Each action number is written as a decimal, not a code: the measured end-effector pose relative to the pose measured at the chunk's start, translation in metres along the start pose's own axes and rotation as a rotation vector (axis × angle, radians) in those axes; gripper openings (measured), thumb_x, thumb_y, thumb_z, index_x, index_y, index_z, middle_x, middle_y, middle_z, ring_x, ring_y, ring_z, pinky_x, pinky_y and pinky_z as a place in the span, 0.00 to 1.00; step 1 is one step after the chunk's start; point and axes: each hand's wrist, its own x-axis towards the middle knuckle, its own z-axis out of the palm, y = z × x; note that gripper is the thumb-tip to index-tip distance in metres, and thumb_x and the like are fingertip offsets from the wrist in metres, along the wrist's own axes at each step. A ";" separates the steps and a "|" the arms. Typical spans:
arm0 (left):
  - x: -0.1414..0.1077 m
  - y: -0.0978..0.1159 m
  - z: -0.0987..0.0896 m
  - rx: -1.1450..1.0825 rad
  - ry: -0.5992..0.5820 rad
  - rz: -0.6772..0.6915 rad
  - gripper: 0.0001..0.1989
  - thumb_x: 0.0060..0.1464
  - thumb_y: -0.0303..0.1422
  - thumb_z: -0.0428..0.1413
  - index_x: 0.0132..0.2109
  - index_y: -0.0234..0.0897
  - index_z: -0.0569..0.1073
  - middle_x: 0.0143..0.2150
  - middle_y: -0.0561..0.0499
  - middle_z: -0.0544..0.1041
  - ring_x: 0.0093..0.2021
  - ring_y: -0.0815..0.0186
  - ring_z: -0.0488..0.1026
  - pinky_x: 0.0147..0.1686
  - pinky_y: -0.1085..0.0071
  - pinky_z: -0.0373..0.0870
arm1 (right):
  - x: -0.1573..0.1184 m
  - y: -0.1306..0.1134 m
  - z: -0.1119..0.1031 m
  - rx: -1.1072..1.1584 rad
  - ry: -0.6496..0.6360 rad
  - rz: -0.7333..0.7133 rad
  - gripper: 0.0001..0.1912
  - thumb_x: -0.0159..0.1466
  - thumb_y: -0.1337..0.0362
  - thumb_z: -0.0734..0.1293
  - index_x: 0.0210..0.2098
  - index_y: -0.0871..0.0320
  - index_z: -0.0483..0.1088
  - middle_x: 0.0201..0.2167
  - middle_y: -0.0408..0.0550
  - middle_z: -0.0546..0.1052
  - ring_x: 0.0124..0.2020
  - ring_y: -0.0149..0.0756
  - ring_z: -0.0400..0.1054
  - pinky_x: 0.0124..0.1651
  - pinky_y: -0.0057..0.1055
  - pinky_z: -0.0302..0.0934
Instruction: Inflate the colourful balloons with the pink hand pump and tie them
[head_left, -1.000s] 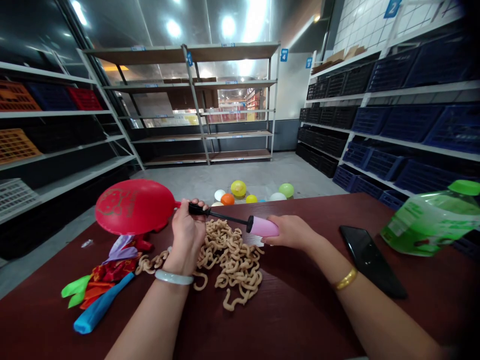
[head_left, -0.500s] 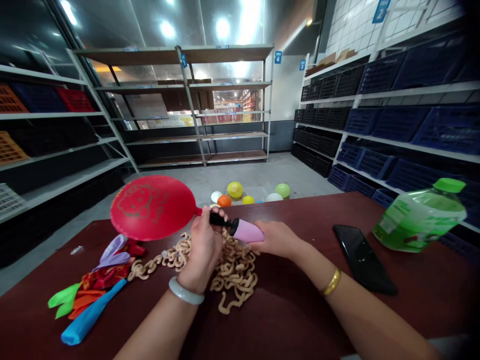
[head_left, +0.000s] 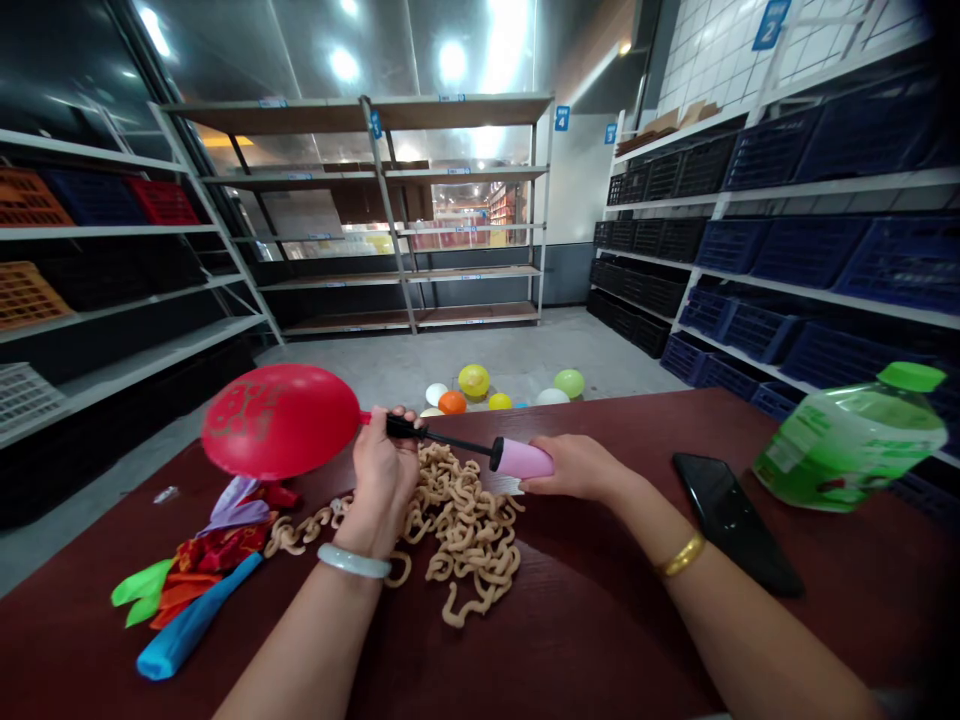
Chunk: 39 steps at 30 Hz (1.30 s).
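Note:
My left hand point(head_left: 388, 460) is closed round the black nozzle end of a balloon pump point(head_left: 523, 459), pinching the neck of a red balloon point(head_left: 281, 420) there. The balloon is inflated and carries a dark printed figure. My right hand point(head_left: 574, 463) grips the pump's pink barrel, and a stretch of black rod shows between the two hands. Below them a heap of curled tan snack pieces point(head_left: 469, 530) lies on the table, partly behind my left wrist. Left of it are uninflated balloons point(head_left: 217, 550) in several colours and a flat blue balloon point(head_left: 191, 625).
On the dark red table point(head_left: 600, 620), a black phone point(head_left: 731, 515) and a green-capped bottle point(head_left: 847, 440) stand to the right. Several inflated balloons point(head_left: 474, 380) lie on the floor beyond. Shelves point(head_left: 472, 272) are at the back, with crates point(head_left: 795, 250) on the right-hand racks.
My hands have moved apart, the left one leftward with the balloon and the right one slightly rightward. More of the pump's black rod now shows between them.

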 end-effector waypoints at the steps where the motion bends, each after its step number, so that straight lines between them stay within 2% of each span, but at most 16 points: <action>1: -0.007 -0.007 0.003 0.003 -0.019 -0.017 0.10 0.57 0.31 0.61 0.33 0.36 0.66 0.28 0.53 0.70 0.29 0.68 0.70 0.31 0.71 0.69 | -0.001 -0.004 0.000 -0.005 0.010 -0.001 0.29 0.59 0.36 0.66 0.44 0.53 0.73 0.42 0.51 0.81 0.40 0.50 0.75 0.35 0.34 0.57; 6: -0.046 -0.035 0.019 0.020 -0.110 -0.090 0.13 0.52 0.34 0.66 0.34 0.36 0.68 0.30 0.53 0.71 0.30 0.68 0.70 0.33 0.69 0.71 | -0.004 -0.026 0.001 0.057 0.020 0.018 0.29 0.58 0.36 0.67 0.45 0.53 0.72 0.41 0.51 0.81 0.40 0.50 0.75 0.36 0.34 0.58; 11: -0.057 -0.036 0.025 0.043 -0.140 -0.086 0.13 0.52 0.35 0.66 0.32 0.34 0.70 0.30 0.52 0.69 0.29 0.69 0.69 0.29 0.71 0.69 | -0.003 -0.035 0.003 0.120 0.043 0.025 0.32 0.58 0.34 0.66 0.47 0.53 0.71 0.42 0.51 0.81 0.41 0.50 0.75 0.35 0.33 0.57; 16: -0.034 -0.019 0.018 0.068 -0.095 -0.032 0.10 0.55 0.32 0.62 0.32 0.35 0.68 0.29 0.52 0.70 0.29 0.67 0.70 0.28 0.69 0.69 | 0.002 -0.022 0.006 0.129 0.002 0.007 0.31 0.57 0.34 0.66 0.46 0.51 0.72 0.42 0.49 0.81 0.41 0.48 0.75 0.34 0.32 0.56; 22: 0.010 0.019 -0.001 0.061 0.059 0.008 0.08 0.60 0.28 0.56 0.34 0.37 0.64 0.27 0.54 0.69 0.27 0.68 0.70 0.29 0.70 0.69 | 0.005 -0.001 0.003 0.083 -0.038 0.023 0.29 0.57 0.36 0.67 0.45 0.51 0.74 0.41 0.49 0.81 0.40 0.48 0.75 0.35 0.32 0.56; 26: 0.017 0.026 -0.004 0.049 0.067 0.032 0.08 0.61 0.28 0.54 0.33 0.37 0.64 0.26 0.54 0.69 0.26 0.69 0.69 0.29 0.71 0.69 | 0.003 0.005 0.000 0.091 -0.022 0.007 0.29 0.58 0.37 0.67 0.47 0.50 0.74 0.43 0.49 0.81 0.41 0.48 0.74 0.35 0.33 0.57; 30: 0.004 0.007 0.001 0.043 0.032 0.036 0.10 0.58 0.31 0.59 0.34 0.37 0.64 0.27 0.55 0.69 0.27 0.69 0.70 0.29 0.72 0.68 | 0.003 0.003 0.002 0.073 -0.040 0.001 0.29 0.58 0.37 0.67 0.46 0.52 0.74 0.43 0.50 0.81 0.41 0.48 0.74 0.36 0.33 0.57; 36: -0.035 -0.036 0.014 0.046 -0.060 -0.065 0.13 0.54 0.34 0.64 0.34 0.37 0.66 0.29 0.54 0.71 0.28 0.68 0.71 0.29 0.71 0.68 | 0.003 -0.014 0.009 0.088 -0.014 -0.014 0.30 0.59 0.35 0.65 0.44 0.54 0.73 0.40 0.51 0.81 0.40 0.49 0.74 0.34 0.33 0.55; 39: -0.052 -0.046 0.018 0.037 -0.116 -0.080 0.14 0.52 0.35 0.65 0.35 0.37 0.67 0.31 0.54 0.71 0.29 0.69 0.70 0.30 0.70 0.69 | 0.001 -0.022 0.009 0.121 0.005 -0.017 0.30 0.58 0.34 0.65 0.44 0.53 0.72 0.40 0.50 0.81 0.39 0.49 0.74 0.34 0.33 0.55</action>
